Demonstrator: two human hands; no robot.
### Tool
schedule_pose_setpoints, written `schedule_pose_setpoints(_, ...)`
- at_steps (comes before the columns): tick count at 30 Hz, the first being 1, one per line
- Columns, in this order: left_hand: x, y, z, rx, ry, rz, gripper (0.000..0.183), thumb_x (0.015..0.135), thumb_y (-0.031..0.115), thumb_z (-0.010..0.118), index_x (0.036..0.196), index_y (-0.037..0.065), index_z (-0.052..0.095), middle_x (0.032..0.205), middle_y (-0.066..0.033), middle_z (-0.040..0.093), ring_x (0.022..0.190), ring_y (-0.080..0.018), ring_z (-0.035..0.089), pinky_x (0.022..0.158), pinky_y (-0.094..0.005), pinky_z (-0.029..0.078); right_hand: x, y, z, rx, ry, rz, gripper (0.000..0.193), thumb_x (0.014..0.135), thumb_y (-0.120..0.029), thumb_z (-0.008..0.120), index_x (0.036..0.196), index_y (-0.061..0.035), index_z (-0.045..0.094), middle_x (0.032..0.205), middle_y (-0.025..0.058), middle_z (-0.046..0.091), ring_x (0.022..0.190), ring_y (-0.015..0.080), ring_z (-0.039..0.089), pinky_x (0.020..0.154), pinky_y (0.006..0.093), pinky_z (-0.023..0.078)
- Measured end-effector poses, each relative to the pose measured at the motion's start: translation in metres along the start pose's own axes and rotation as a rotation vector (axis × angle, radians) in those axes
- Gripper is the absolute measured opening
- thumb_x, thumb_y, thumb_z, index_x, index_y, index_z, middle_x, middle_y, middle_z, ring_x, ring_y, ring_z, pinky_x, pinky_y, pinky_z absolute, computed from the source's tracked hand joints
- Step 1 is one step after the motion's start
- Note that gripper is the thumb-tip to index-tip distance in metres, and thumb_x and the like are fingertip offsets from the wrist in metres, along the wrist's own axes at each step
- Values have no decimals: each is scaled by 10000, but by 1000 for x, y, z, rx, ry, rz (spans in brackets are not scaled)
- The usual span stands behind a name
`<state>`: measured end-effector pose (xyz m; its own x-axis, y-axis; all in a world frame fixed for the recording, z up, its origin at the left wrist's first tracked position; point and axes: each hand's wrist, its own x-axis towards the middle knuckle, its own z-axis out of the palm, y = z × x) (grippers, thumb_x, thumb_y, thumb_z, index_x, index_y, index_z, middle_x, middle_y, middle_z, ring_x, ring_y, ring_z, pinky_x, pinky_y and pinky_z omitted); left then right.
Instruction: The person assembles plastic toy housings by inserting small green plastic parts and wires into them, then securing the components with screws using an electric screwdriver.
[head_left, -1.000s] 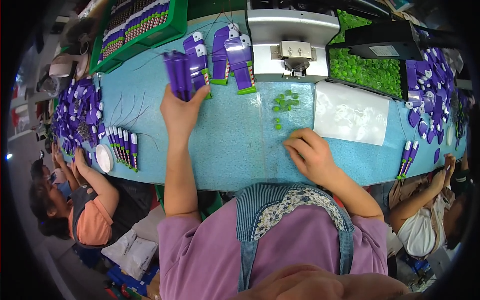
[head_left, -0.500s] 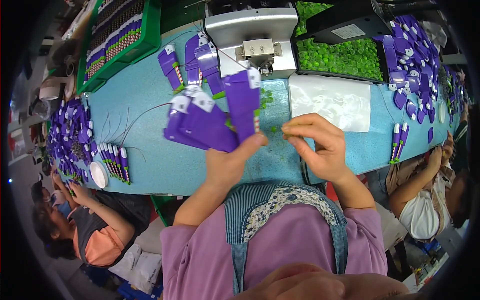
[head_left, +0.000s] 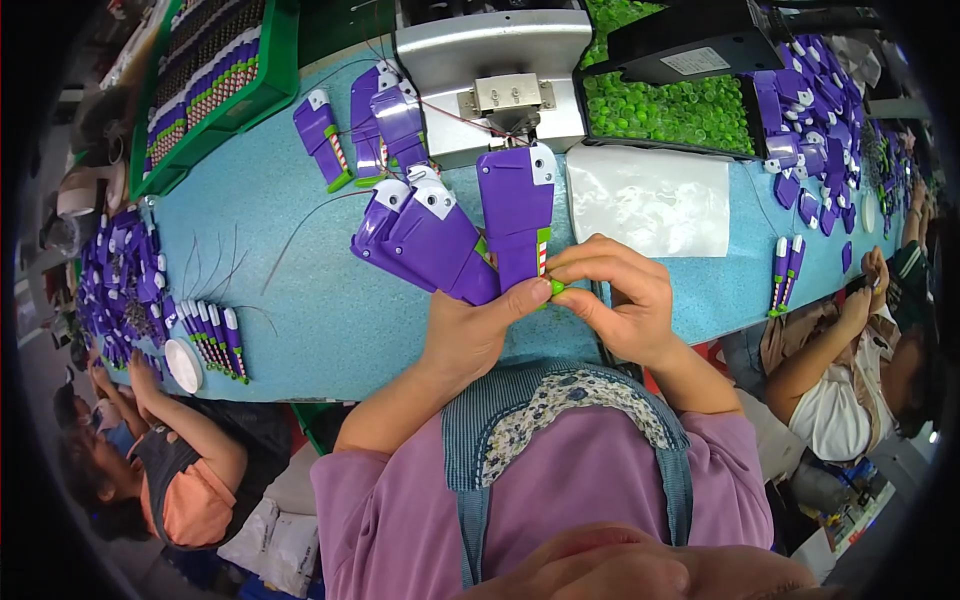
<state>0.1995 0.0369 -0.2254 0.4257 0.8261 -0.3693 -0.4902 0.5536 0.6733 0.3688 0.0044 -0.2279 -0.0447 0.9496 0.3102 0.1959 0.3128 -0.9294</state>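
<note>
On the slanted black device (head_left: 680,42) over at the right there's a pale label (head_left: 695,62), its print too small to read from here; the white package (head_left: 292,550) down by the seats bears dark lettering that is also hard to make out. The worker's left hand (head_left: 465,335) is clasped round a fan of purple pieces (head_left: 425,240), one standing nearly upright, the others tilted left and overlapping, all held above the counter (head_left: 300,270). The right hand (head_left: 625,305) has thumb and fingertips pinched on a small green piece (head_left: 557,287) at the foot of the upright one, beside its red-and-white striped strip; whether the two are joined, I can't tell. Just beyond the held pieces sits a silver machine (head_left: 490,60), blocking the way straight ahead, with loose green caps (head_left: 655,115) heaped to its right and a glossy white sheet (head_left: 655,200) in front of them. More purple parts lie near the machine's left, a green crate (head_left: 283,60) of finished-looking rows stands further left, and co-workers sit at either side
</note>
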Motion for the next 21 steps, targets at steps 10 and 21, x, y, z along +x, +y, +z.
schedule_pose_setpoints(10, 7, -13, -19, 198, 145, 191, 297, 833, 59, 668, 1104, 31, 549, 914, -74, 616, 702, -194, 603, 609, -332, 500, -15, 21, -88, -819, 185, 124, 187, 711, -18, 695, 892, -27, 647, 888, 81, 652, 842, 236, 589, 760, 351, 451)
schedule_pose_setpoints(21, 1, -9, -12, 161, -2, 99, 338, 811, 58, 641, 1123, 15, 520, 916, -106, 606, 725, -197, 601, 546, -323, 481, -12, 30, -95, -1134, 216, 8, 149, 694, -78, 717, 827, -69, 650, 906, 8, 622, 867, 217, 523, 781, 351, 367)
